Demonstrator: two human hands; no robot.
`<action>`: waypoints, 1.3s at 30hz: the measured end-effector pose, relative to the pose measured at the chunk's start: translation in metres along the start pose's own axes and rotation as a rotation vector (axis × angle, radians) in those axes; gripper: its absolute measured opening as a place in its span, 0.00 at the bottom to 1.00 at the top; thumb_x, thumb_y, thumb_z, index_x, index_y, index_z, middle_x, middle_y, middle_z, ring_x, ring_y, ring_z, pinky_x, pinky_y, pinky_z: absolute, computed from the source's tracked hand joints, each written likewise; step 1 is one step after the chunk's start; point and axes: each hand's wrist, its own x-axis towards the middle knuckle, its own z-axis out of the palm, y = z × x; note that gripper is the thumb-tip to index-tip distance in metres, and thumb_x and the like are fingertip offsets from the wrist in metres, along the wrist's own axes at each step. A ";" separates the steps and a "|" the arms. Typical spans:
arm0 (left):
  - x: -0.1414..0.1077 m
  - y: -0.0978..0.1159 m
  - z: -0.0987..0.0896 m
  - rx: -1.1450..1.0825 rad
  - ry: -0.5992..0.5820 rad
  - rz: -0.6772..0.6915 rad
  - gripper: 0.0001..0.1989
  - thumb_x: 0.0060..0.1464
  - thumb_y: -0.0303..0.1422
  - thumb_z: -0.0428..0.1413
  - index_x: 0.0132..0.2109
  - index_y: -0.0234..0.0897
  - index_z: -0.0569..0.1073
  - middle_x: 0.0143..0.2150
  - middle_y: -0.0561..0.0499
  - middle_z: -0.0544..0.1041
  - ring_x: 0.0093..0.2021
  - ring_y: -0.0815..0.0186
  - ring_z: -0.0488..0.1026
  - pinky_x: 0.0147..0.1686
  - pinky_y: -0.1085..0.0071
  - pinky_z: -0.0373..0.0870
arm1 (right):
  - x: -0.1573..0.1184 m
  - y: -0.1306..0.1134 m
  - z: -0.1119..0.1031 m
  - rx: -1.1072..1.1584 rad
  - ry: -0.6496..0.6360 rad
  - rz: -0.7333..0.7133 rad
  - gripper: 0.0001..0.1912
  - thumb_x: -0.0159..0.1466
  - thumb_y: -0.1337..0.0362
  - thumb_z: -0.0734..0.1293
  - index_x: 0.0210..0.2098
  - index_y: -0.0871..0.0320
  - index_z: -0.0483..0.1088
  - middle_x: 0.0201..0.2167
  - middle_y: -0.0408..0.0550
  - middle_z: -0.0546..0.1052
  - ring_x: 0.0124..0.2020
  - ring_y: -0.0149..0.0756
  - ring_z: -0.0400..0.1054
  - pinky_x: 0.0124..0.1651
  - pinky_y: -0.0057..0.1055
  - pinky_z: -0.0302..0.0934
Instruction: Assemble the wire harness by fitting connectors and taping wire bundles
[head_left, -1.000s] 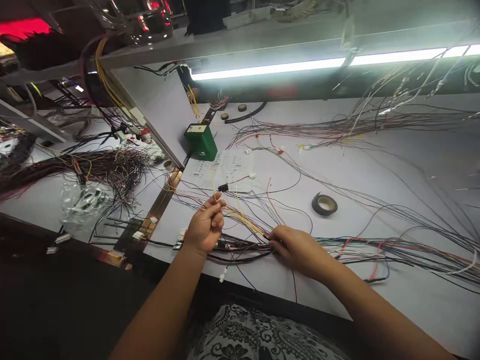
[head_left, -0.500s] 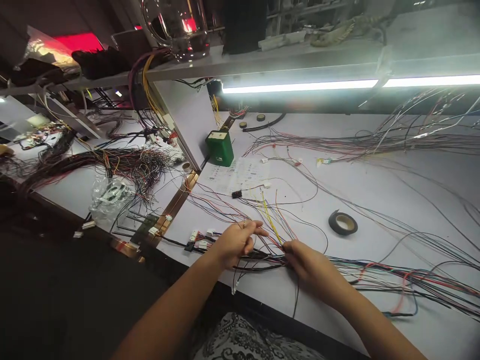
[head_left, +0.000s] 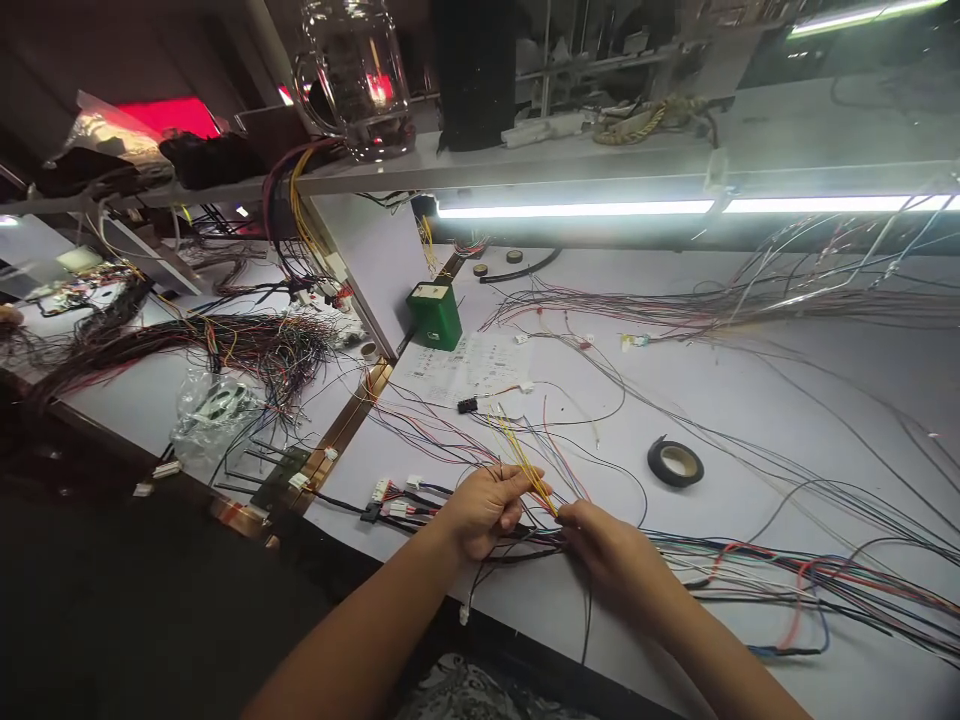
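My left hand pinches thin yellow wires between thumb and fingers. Close by on the right, my right hand is closed around the wire bundle where the yellow wires leave it. Several wires of other colours run under both hands. White plug connectors and a black connector lie to the left of my left hand, on dark sleeved cables. Beyond the hands sits a small black connector block. My fingers hide part of the bundle.
A roll of black tape lies right of the hands. Behind are a green box, a printed sheet and long loose wires. A metal strip crosses the table at left. A shelf with a glass mug hangs above.
My left hand has gone from loosely spread fingers beside the wires to a pinch on the yellow ones. My right hand keeps its grip. The camera view has shifted slightly.
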 end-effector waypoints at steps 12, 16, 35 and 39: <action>-0.023 0.114 -0.048 -0.321 -0.051 0.500 0.05 0.58 0.32 0.55 0.38 0.35 0.69 0.21 0.61 0.57 0.15 0.79 0.47 0.13 0.81 0.46 | -0.008 -0.011 -0.022 0.076 -0.168 -0.005 0.09 0.63 0.64 0.59 0.35 0.51 0.71 0.34 0.42 0.75 0.35 0.35 0.68 0.35 0.28 0.61; -0.044 0.145 -0.065 -0.430 -0.060 0.750 0.09 0.65 0.32 0.45 0.39 0.37 0.69 0.21 0.61 0.58 0.14 0.77 0.44 0.11 0.77 0.41 | -0.014 -0.009 -0.023 0.176 -0.182 0.135 0.09 0.62 0.61 0.60 0.31 0.52 0.71 0.29 0.41 0.75 0.31 0.36 0.69 0.30 0.27 0.62; -0.109 0.169 -0.141 -0.396 0.148 0.902 0.20 0.68 0.33 0.35 0.35 0.39 0.69 0.19 0.64 0.72 0.14 0.76 0.49 0.14 0.77 0.53 | -0.037 -0.002 -0.018 0.068 -0.185 -0.028 0.14 0.56 0.70 0.62 0.41 0.53 0.70 0.39 0.42 0.74 0.39 0.35 0.66 0.40 0.28 0.59; -0.111 0.168 -0.120 -0.463 0.299 0.810 0.17 0.66 0.31 0.38 0.35 0.41 0.69 0.17 0.61 0.68 0.23 0.73 0.65 0.24 0.76 0.67 | -0.037 -0.001 -0.029 -0.132 -0.206 -0.248 0.12 0.63 0.70 0.61 0.44 0.52 0.71 0.42 0.45 0.75 0.43 0.36 0.67 0.44 0.29 0.59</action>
